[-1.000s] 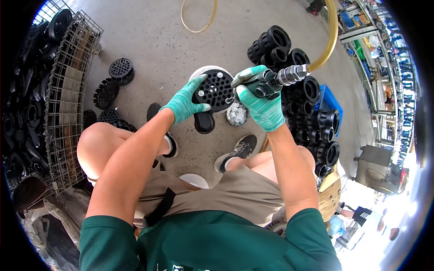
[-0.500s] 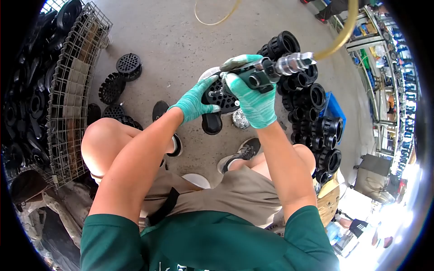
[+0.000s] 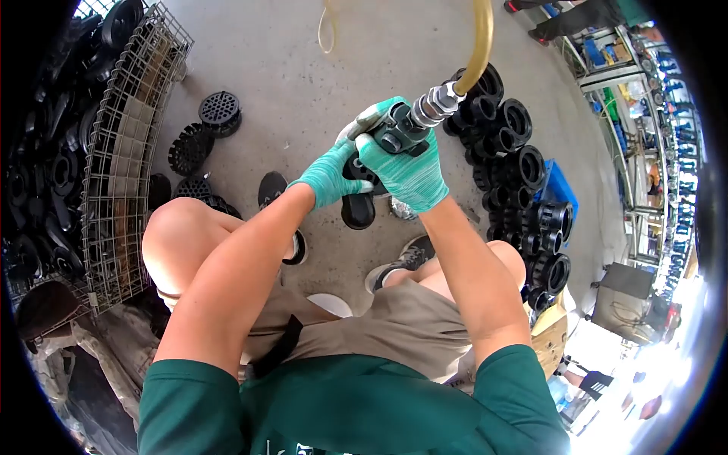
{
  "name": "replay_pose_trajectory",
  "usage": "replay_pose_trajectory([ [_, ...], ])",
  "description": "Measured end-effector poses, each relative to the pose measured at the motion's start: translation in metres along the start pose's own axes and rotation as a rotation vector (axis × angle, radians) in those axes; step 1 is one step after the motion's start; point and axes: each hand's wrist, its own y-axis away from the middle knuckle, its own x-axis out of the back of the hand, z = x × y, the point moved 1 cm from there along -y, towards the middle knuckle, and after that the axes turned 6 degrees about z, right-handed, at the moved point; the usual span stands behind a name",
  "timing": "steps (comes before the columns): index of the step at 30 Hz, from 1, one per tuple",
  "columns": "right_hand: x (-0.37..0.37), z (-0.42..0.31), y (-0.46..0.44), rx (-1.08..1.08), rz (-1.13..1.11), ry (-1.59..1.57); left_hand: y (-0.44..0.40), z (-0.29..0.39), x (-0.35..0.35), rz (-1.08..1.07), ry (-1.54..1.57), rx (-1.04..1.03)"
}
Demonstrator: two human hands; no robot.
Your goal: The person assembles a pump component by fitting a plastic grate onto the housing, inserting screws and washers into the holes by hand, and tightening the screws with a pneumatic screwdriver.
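Note:
My left hand (image 3: 332,179), in a teal-green glove, is closed around a black perforated plastic disc with a rounded tab (image 3: 359,211). My right hand (image 3: 409,173), gloved alike, grips a dark air screwdriver (image 3: 396,135) directly over the disc. A metal coupling (image 3: 438,105) joins the tool to a yellow air hose (image 3: 482,42). The tool's tip and most of the disc's holes are hidden behind my right hand. Partly covered by that hand, a shiny metal bowl (image 3: 403,208) sits below.
Black ribbed rings (image 3: 523,167) stand in stacks at the right, beside a blue crate (image 3: 560,193). At the left are black perforated discs (image 3: 220,112) on the floor and a wire cage (image 3: 121,167) full of black parts. Another person's legs (image 3: 580,19) show at the top right.
My right hand has brought the air screwdriver left and turned it, covering more of the disc. The hose has swung left with it. My left hand has barely shifted.

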Motion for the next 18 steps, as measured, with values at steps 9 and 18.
replay_pose_trajectory([
  [9,0.032,-0.057,0.004,0.084,0.195,-0.064,0.027,0.036,-0.012,0.249,-0.45,-0.174],
  [18,0.101,-0.073,0.035,0.149,0.391,-0.081,0.022,0.044,-0.022,0.384,-0.659,-0.235],
])
